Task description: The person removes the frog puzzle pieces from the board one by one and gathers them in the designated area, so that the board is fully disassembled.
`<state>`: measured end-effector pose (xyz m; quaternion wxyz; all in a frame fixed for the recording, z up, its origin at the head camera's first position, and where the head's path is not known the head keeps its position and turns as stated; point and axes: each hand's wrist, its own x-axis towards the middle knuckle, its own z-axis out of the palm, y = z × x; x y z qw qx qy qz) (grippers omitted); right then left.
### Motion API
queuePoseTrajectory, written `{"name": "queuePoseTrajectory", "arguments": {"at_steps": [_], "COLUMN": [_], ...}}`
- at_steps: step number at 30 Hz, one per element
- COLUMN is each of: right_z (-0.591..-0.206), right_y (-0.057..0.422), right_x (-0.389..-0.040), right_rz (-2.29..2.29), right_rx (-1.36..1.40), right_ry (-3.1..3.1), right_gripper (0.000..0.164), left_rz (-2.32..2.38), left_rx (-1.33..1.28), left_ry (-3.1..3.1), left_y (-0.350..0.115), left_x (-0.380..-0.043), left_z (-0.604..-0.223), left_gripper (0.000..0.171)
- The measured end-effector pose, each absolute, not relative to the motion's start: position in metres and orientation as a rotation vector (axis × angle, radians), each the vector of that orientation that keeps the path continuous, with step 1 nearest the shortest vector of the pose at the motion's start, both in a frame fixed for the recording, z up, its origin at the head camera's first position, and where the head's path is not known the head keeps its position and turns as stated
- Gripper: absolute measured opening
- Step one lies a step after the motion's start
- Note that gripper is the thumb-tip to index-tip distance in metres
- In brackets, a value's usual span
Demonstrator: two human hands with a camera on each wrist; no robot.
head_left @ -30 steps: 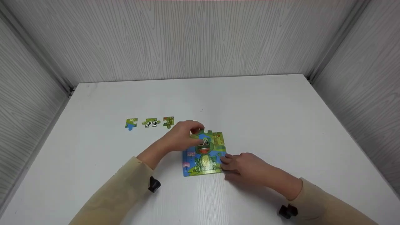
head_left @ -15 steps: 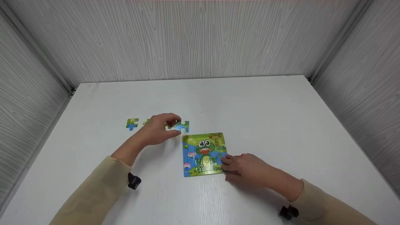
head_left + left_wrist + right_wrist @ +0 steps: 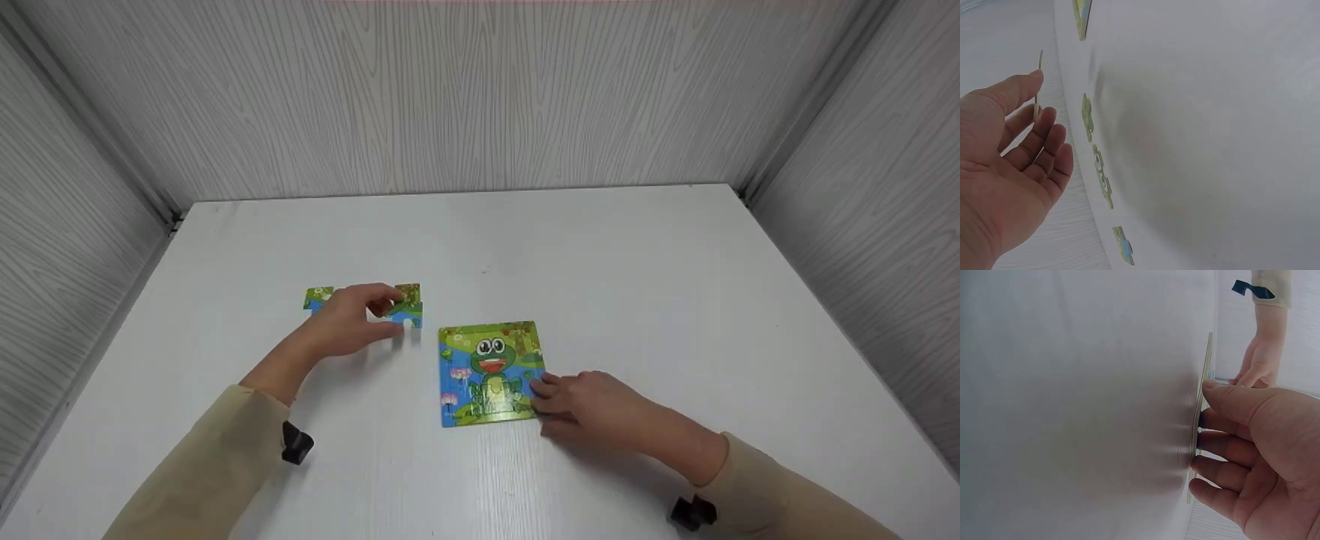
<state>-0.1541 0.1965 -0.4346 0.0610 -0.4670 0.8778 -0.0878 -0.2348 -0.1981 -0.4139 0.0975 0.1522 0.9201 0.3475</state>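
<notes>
My left hand (image 3: pixel 349 322) is raised over the left part of the table, pinching a blue and green puzzle piece (image 3: pixel 412 313) between thumb and fingers. In the left wrist view this piece (image 3: pixel 1037 107) appears edge-on. Below it lie a green piece (image 3: pixel 1088 117), a piece with cartoon eyes (image 3: pixel 1102 177) and a green and blue corner piece (image 3: pixel 1123 246). The hand hides the eyes piece in the head view. A square frog picture board (image 3: pixel 487 375) lies flat to the right. My right hand (image 3: pixel 592 405) rests its fingertips along the board's right edge.
The white table (image 3: pixel 637 277) is bounded at the back by a grey wood-grain panel (image 3: pixel 465 97). Similar panels rise at the left (image 3: pixel 60 187) and right (image 3: pixel 870 187). Both sleeves carry small black pieces at the cuffs.
My left hand has moved left from above the board to the loose pieces, still pinching the puzzle piece. The eyes piece is now covered. My right hand stays at the board's edge.
</notes>
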Motion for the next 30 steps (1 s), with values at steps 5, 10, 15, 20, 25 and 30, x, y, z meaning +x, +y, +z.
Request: {"name": "queuePoseTrajectory", "arguments": {"at_steps": [5, 10, 15, 20, 25, 30], "right_z": [-0.434, -0.434, -0.433, -0.432, -0.432, -0.432], "right_y": [0.195, 0.194, 0.195, 0.196, 0.196, 0.197], "right_x": [-0.154, -0.154, -0.154, -0.154, -0.155, -0.154], "right_rz": [-0.286, -0.282, -0.258, -0.246, -0.251, -0.269], "right_rx": [-1.383, -1.355, -1.372, -1.405, -1.384, -1.406], "right_ry": [2.649, 2.644, 2.651, 2.654, 2.647, 2.644], "right_gripper": [0.041, 0.042, 0.042, 0.042, 0.042, 0.041], "left_rz": [1.045, 1.063, 1.087, 1.086, 1.059, 1.048], "left_rx": [0.421, 0.365, 0.326, 0.304, 0.308, 0.304], "left_ry": [2.686, 2.658, 2.648, 2.647, 2.664, 2.669], "left_y": [-0.202, -0.203, -0.202, -0.201, -0.2, -0.199], "left_x": [-0.236, -0.236, -0.237, -0.237, -0.235, -0.235], "left_z": [-0.427, -0.437, -0.441, -0.442, -0.442, -0.444], "left_gripper": [0.048, 0.047, 0.047, 0.048, 0.049, 0.047]}}
